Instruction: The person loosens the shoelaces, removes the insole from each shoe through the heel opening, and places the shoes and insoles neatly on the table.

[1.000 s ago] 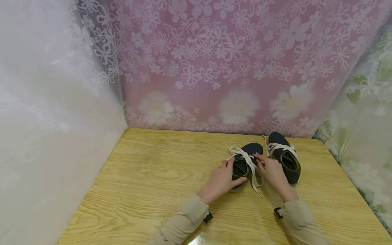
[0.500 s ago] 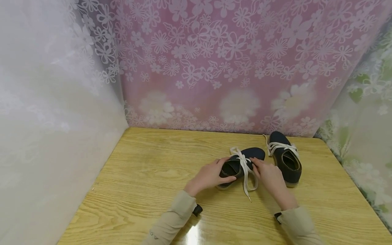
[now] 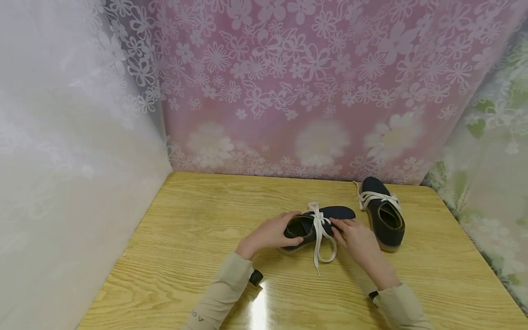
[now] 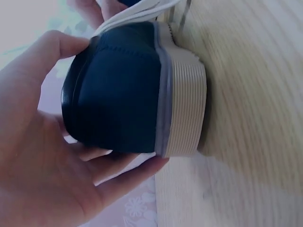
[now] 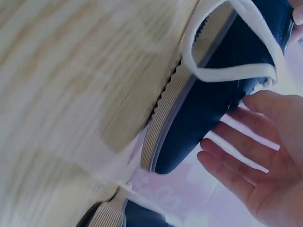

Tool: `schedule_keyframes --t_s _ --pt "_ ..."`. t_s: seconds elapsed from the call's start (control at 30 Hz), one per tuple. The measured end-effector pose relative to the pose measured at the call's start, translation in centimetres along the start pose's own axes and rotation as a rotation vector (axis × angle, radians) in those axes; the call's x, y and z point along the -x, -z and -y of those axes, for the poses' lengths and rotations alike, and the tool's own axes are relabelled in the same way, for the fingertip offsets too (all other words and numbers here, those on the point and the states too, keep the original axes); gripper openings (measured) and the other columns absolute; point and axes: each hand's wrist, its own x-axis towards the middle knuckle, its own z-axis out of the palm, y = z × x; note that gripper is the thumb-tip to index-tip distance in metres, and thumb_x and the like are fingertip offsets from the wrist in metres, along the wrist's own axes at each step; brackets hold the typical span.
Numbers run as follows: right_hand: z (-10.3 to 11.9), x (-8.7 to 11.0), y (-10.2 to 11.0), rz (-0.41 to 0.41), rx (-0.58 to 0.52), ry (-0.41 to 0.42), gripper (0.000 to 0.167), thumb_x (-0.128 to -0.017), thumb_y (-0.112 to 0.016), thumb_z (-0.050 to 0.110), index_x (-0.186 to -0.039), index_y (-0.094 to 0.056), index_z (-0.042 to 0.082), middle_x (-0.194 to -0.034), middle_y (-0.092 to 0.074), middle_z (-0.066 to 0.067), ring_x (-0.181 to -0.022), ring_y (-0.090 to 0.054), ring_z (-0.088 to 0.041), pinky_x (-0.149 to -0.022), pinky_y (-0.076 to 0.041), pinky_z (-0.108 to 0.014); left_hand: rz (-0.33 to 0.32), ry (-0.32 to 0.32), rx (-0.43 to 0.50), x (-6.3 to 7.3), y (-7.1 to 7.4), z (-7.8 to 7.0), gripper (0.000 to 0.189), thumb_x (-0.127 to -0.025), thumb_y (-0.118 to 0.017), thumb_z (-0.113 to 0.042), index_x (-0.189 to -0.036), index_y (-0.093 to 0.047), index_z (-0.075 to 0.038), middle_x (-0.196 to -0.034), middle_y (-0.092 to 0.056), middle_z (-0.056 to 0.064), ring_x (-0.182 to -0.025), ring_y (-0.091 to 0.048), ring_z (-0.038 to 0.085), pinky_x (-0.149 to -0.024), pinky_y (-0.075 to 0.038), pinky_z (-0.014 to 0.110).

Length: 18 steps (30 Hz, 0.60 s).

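A navy lace-up shoe (image 3: 336, 213) with white laces (image 3: 318, 229) sits on the wooden table, toe to the right. My left hand (image 3: 270, 233) grips its heel, thumb on the near side of the collar and fingers round the far side, as the left wrist view shows. My right hand (image 3: 360, 243) touches the upper beside the laces. In the right wrist view its fingers (image 5: 227, 172) are fairly straight, lying along the top of the shoe. One lace loop and a loose lace end hang over the near side.
The matching navy shoe (image 3: 387, 229) stands at the right back, toe toward the pink flowered curtain (image 3: 264, 91). Pale sheets border the wooden table (image 3: 198, 229) at left and right. A glare spot lies at its front.
The shoe has slid left and toward me and turned clockwise, so its toe now points right. Both hands moved with it. The other shoe stays where it was.
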Motion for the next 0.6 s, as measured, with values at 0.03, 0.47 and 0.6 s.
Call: schedule_keyframes --t_s 0.03,0.47,0.6 --pt "-0.2 0.0 0.0 0.007 -0.005 -0.007 0.031 -0.09 -0.078 0.018 -0.119 -0.076 0.009 -0.102 -0.075 -0.012 -0.09 -0.069 -0.033 -0.065 -0.057 -0.048 -0.006 0.006 -0.009 0.0 -0.1 -0.1 0.08 -0.093 -0.067 -0.053 -0.159 -0.034 -0.021 -0.153 -0.046 0.011 -0.126 -0.059 0.031 -0.101 -0.051 0.047" --pt "-4.7 -1.5 -1.5 0.335 -0.194 0.013 0.063 -0.103 -0.056 0.045 -0.156 -0.042 0.015 -0.163 -0.03 -0.017 -0.148 -0.027 -0.046 -0.106 -0.037 -0.067 -0.175 0.062 -0.165 -0.2 -1.9 -2.1 0.084 -0.091 -0.062 -0.066 -0.153 -0.042 -0.014 -0.144 -0.052 0.013 -0.122 -0.059 0.031 -0.089 -0.056 0.047" --pt "-5.0 -1.5 -1.9 0.409 -0.254 -0.006 0.061 -0.106 -0.051 0.043 -0.158 -0.038 0.015 -0.162 -0.032 -0.019 -0.146 -0.028 -0.049 -0.112 -0.03 -0.067 -0.177 0.048 -0.144 -0.1 -1.8 -2.1 0.08 -0.093 -0.063 -0.064 -0.152 -0.043 -0.014 -0.141 -0.054 0.011 -0.121 -0.059 0.03 -0.09 -0.055 0.047"
